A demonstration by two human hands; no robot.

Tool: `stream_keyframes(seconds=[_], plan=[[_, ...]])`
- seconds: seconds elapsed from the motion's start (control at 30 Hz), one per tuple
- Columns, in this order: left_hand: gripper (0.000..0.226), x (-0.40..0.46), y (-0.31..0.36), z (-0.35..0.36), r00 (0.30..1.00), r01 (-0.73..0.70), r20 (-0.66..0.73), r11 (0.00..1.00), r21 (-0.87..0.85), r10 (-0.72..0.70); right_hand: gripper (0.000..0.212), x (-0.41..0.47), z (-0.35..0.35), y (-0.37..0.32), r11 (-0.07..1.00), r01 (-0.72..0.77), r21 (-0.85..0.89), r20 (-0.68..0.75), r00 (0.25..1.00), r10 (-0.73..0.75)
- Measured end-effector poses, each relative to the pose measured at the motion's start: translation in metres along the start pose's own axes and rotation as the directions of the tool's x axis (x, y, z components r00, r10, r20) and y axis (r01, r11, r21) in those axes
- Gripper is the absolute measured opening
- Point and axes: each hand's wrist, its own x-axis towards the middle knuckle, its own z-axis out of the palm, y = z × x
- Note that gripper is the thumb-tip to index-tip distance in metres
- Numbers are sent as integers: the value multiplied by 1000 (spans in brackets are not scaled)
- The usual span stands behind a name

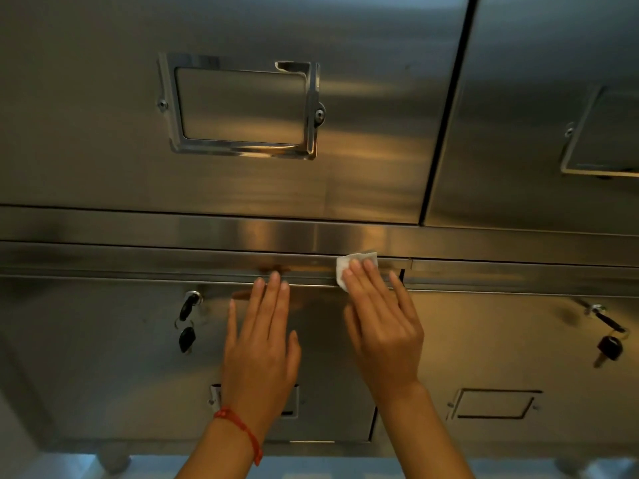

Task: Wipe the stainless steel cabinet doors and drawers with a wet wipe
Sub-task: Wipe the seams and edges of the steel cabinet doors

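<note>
The right hand [382, 326] presses a wet wipe [356, 266] flat-fingered on the drawer's top rail [207, 266]; the left hand [261, 344] rests beside it, fingers straight; cleaned areas are hard to judge, most panels seemingly remain.

wipe [356, 267] under right hand [383, 326], left hand [261, 344] beside it, keys [187, 319] apparently hanging further left

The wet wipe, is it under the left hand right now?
No, the wet wipe lies under the straight fingers of the right hand, while the left hand rests flat on the bare steel drawer front.
</note>
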Motion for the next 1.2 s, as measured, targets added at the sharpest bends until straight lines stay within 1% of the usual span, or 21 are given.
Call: stream_keyframes(seconds=[0.1, 0.27, 0.43, 0.5, 0.63, 0.77, 0.83, 0.97, 1.0, 1.1, 1.2], plan=[[55, 1, 1, 0, 1000, 0, 3, 1000, -1, 0, 29, -5, -5, 10, 999, -41, -11, 3, 999, 41], [56, 0, 0, -2, 1000, -3, 19, 1000, -6, 3, 29, -12, -10, 24, 992, -124, -8, -39, 992, 124], [58, 0, -1, -2, 1000, 5, 29, 999, -37, -4, 29, -13, -6, 17, 985, -174, 24, -74, 982, 175], [59, 0, -1, -3, 999, 11, 37, 998, -55, -9, 29, -10, -4, 13, 986, -167, 30, -78, 983, 168], [58, 0, -1, -4, 999, 7, 34, 998, -56, -5, 31, 0, 1, -4, 995, -90, 40, -36, 995, 91], [58, 2, -1, -6, 999, -19, 34, 1000, 2, 19, 30, 3, 1, -8, 999, -50, 21, -2, 999, 50], [57, 2, -3, -9, 998, -31, 57, 999, 17, 30, 31, 1, -1, -3, 998, -59, 10, 3, 998, 59], [56, 4, -7, -14, 995, -40, 88, 999, -11, 41, 31, -2, -1, -13, 986, -161, 36, -32, 986, 163], [56, 4, -8, -15, 995, -39, 91, 999, -20, 41, 31, 0, 1, -18, 985, -164, 52, -36, 985, 166], [56, 4, -8, -17, 993, -43, 108, 999, -18, 45, 31, 8, 5, -31, 992, -102, 77, -15, 994, 104], [57, 4, -8, -19, 991, -42, 131, 999, 9, 41, 32, 12, 5, -34, 995, -79, 58, 16, 997, 78]])
